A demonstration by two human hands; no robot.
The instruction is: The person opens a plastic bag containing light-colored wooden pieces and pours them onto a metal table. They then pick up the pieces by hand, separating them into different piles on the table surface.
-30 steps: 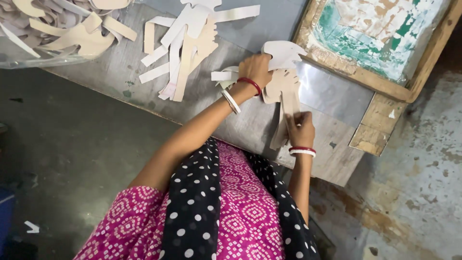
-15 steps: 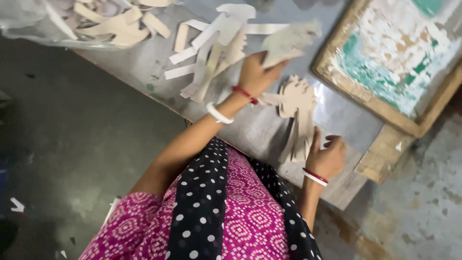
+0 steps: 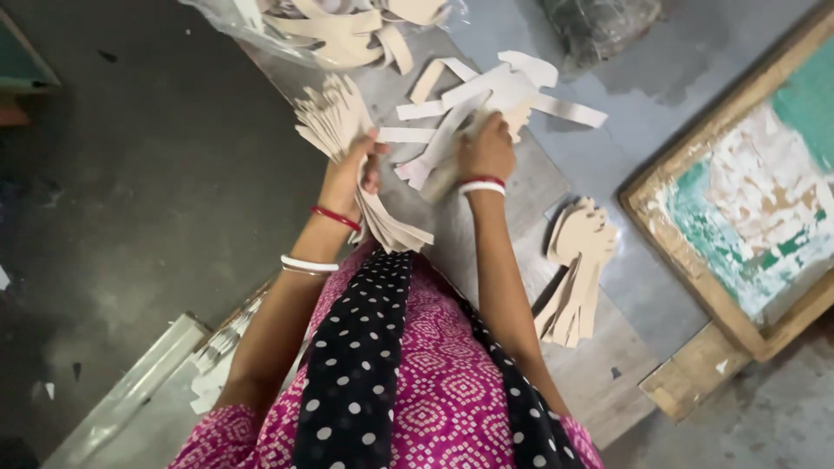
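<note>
Gripping tight, left hand (image 3: 352, 178) is pinching a fanned stack of beige cutouts (image 3: 347, 143) at centre-left, overhanging counter (image 3: 608, 130) edge w/ dark floor (image 3: 130, 191) open beside it. Right hand (image 3: 486, 149) is pressing, fingers curled, on loose cutout pile (image 3: 495, 91) upper centre. Second stack (image 3: 578, 269) is lying right of centre, apart from both hands, near wooden frame (image 3: 695, 373) at right edge.

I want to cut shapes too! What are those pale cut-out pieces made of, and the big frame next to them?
The fanned stack in the left hand looks like thin matte leather or stiff card: beige, flat, bending slightly. I cannot tell which. The frame looks like bare, rough wood, with visible grain and green paint stains inside.
</note>
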